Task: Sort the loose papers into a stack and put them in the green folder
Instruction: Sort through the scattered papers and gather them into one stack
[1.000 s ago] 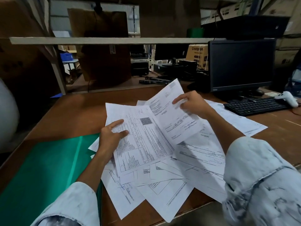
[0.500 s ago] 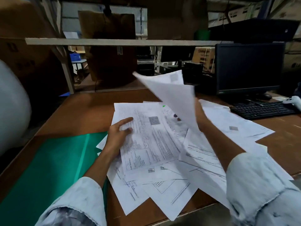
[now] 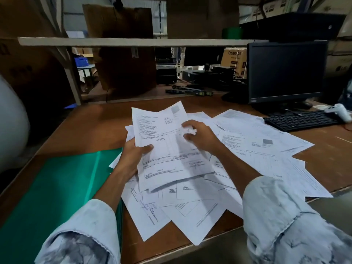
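The sorting has barely begun. The left hand grips a small stack by its left edge, thumb pressed on top and the other fingers curled beneath. The right hand has its fingers curled onto the top sheet's right side, apparently pinching it, though its thumb cannot be made out. The stack looks only a few sheets thick and its edges are not squared. Most of the loose papers lie fanned and overlapping on the desk, beneath both palms, out beyond the right fingertips and back under the wrists. The green folder lies flat just outside the left knuckles, with no sheet seen in it. Whether it is open is unclear. By my judgement, nearly all remains to be done: gathering the scattered sheets, squaring them, and slipping them into the folder.
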Demonstrator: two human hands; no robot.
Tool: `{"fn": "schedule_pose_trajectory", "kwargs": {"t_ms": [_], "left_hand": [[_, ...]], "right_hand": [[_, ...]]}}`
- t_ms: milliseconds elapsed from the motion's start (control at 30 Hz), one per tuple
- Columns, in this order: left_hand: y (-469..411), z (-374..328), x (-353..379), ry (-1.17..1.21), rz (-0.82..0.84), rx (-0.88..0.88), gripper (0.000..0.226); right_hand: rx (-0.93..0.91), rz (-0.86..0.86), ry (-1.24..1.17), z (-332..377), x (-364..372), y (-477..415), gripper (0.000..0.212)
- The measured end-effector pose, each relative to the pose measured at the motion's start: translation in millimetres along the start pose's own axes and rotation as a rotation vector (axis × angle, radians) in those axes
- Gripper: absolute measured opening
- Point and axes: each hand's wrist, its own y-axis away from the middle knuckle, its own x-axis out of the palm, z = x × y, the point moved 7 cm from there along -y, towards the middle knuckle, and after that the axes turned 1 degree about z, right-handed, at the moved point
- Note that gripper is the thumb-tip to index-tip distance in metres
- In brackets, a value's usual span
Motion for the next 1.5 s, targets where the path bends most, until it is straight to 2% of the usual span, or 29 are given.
{"fn": "schedule_pose_trajectory", "kwargs": {"t_ms": [67,133,233,300,367,467,600,633,800,933,1033,1100,1200,1267,1367,1433,1500], "left_hand": [[-2.9,0.1,-3.1,-0.028,-0.014,0.021,0.050],[-2.4,-6.1,-1.5,-0.066,-0.009,0.099,0.067],[2.6,-19.3,3.1,-0.033,0.035,0.235,0.099],[6.1,-29.9,6.8,-0.007,0.078,0.303,0.106],[10.9,-40.9,18.2,0.087,0.150,0.342,0.101],[15.3,-39.8,36.9,0.181,0.230,0.287,0.084],[9.4,-12.8,45.0,-0.290,0.178,0.186,0.057],[8.1,-6.3,43.5,-0.331,0.158,0.149,0.054],[13.0,-5.2,43.4,-0.227,0.133,0.095,0.054],[12.4,-6.4,33.4,-0.189,0.100,0.075,0.055],[8.8,-3.4,27.3,-0.194,0.087,0.074,0.057],[8.7,-2.6,26.7,-0.192,0.090,0.071,0.057],[9.1,-3.4,28.1,-0.202,0.091,0.070,0.057],[9.8,-3.1,28.5,-0.200,0.085,0.056,0.057],[11.1,-5.0,29.9,-0.185,0.084,0.053,0.058],[11.1,-5.2,30.3,-0.177,0.090,0.060,0.058],[10.7,-4.3,30.3,-0.193,0.099,0.071,0.059]], "right_hand": [[0.043,-0.043,0.006,-13.9,-18.6,2.0,0.035],[0.102,-0.098,0.130,-34.9,-44.6,9.0,0.037],[0.270,-0.038,0.384,-80.7,-81.7,35.7,0.047],[0.385,-0.007,0.475,-111.7,-104.1,59.5,0.059],[0.445,-0.024,0.501,-132.3,-121.9,79.9,0.069],[0.510,-0.063,0.560,-146.7,-137.9,100.2,0.075],[0.673,0.053,0.601,-160.8,-136.4,117.9,0.092],[0.686,0.090,0.603,-163.3,-133.4,118.2,0.095],[0.666,0.089,0.641,-157.1,-133.7,115.6,0.093],[0.631,0.040,0.538,-144.2,-133.2,115.6,0.072],[0.517,-0.049,0.425,-134.5,-135.0,106.4,0.058],[0.463,-0.116,0.364,-125.1,-138.2,100.4,0.066],[0.526,-0.231,0.206,-118.5,-148.0,103.9,0.071],[0.568,-0.268,0.125,-124.3,-151.5,107.1,0.061],[0.508,-0.202,0.029,-122.4,-146.1,106.8,0.038],[0.433,-0.168,-0.083,-115.1,-141.5,102.7,0.049],[0.293,-0.101,-0.043,-98.3,-135.1,96.3,0.071]]}}
